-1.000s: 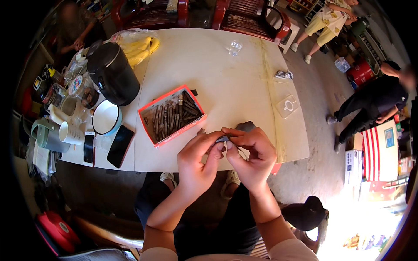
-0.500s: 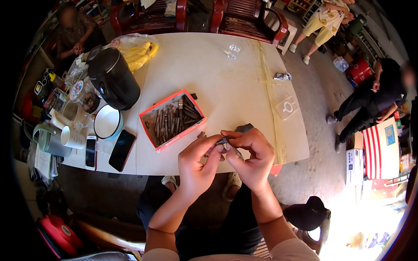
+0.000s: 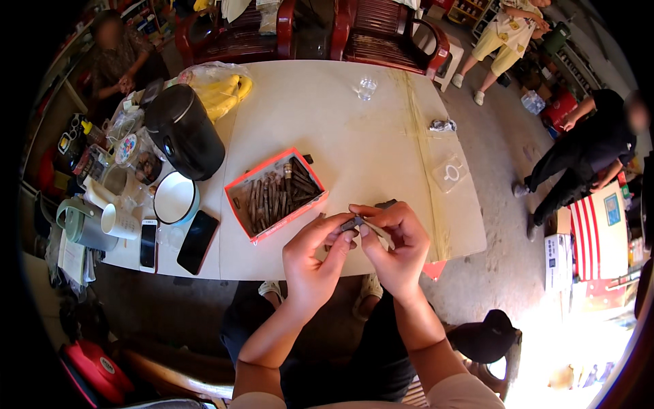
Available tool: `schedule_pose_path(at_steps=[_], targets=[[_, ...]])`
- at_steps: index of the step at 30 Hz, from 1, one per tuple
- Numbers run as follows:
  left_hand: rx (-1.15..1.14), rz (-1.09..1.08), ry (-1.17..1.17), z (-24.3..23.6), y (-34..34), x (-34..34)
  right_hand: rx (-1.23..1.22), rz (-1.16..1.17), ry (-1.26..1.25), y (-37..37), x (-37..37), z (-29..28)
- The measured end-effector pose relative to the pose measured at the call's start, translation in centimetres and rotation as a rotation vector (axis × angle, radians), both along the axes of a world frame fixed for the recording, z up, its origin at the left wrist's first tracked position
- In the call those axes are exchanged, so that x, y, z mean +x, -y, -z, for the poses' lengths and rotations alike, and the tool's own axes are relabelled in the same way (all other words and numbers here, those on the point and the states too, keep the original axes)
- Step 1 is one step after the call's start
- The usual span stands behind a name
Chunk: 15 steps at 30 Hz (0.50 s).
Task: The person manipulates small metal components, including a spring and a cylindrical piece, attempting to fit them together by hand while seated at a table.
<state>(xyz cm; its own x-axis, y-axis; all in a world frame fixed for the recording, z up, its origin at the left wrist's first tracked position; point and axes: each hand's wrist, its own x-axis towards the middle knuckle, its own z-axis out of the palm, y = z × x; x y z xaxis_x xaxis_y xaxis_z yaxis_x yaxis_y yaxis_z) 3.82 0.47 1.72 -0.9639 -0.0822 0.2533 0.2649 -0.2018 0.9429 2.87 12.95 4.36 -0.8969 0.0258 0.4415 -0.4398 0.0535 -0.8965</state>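
Observation:
My left hand (image 3: 315, 255) and my right hand (image 3: 394, 249) meet over the table's near edge. Between their thumbs and forefingers they pinch a small dark grey piece (image 3: 351, 223); its exact kind does not show. Fingers cover part of it. Just beyond my left hand sits an open orange-red box (image 3: 291, 219), tilted to my view. Many slim dark brown stick-like pieces (image 3: 267, 204) lie inside it. Another dark grey piece (image 3: 386, 204) shows on the table behind my right fingers.
On the left stand a black lidded canister (image 3: 185, 133), a white bowl (image 3: 176, 196), a white cup (image 3: 119, 222) and two phones (image 3: 198, 242). Bananas (image 3: 221, 95) lie in a bag. A clear glass (image 3: 366, 88) stands farther back. Three other people are around the table.
The small dark piece is turned and shows more plainly between my fingertips. My hands stay together. The view has shifted slightly, and the person at right has moved an arm.

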Motion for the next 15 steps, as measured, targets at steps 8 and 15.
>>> schedule_pose_path(at_steps=[8, 15], targets=[[0.120, 0.059, 0.013, 0.04, 0.04, 0.05, 0.154, 0.063, -0.146, -0.13, -0.30, 1.13], [0.159, 0.069, 0.006, -0.21, 0.11, -0.03, 0.172, 0.091, -0.168, 0.00, -0.36, 1.09]])
